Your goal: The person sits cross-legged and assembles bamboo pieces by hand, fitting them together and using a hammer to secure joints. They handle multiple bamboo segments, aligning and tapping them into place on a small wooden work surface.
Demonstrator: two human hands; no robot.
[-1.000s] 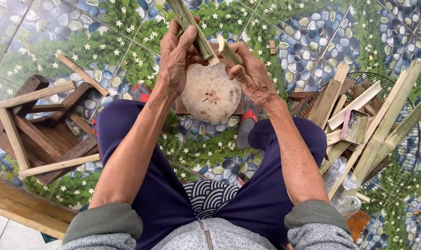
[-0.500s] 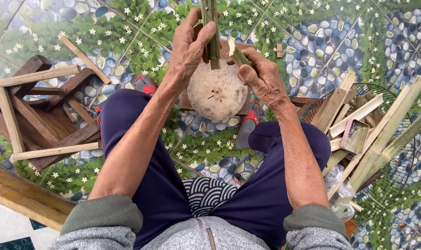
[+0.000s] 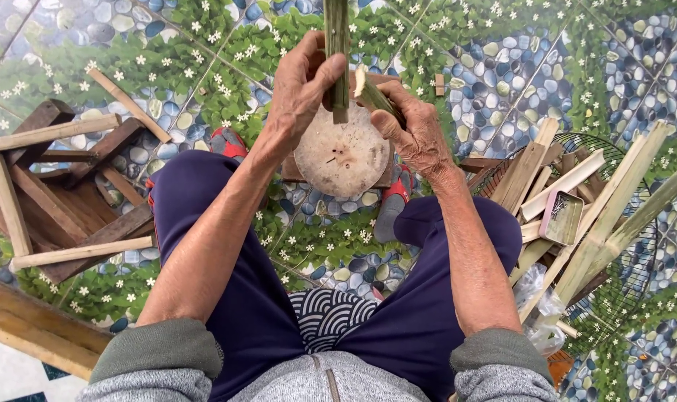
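My left hand [image 3: 301, 82] grips a long green bamboo strip [image 3: 336, 52] that stands upright, its lower end hanging just above a round wooden chopping block [image 3: 342, 156]. My right hand [image 3: 413, 126] is closed around a tool handle [image 3: 373, 95] whose pale end pokes up next to the strip; the blade is hidden. The block sits on the floor between my knees, with my feet in red-soled sandals [image 3: 227, 141] beside it.
A dark wooden stool frame [image 3: 55, 201] with pale sticks lies at the left. At the right, a wire basket [image 3: 629, 246] holds several split bamboo slats [image 3: 599, 216] and a small open tin [image 3: 562, 217]. A wooden plank [image 3: 33, 327] lies at lower left.
The left hand has swung the bamboo strip from a leftward tilt to straight upright over the block. The right hand with the tool has shifted slightly right.
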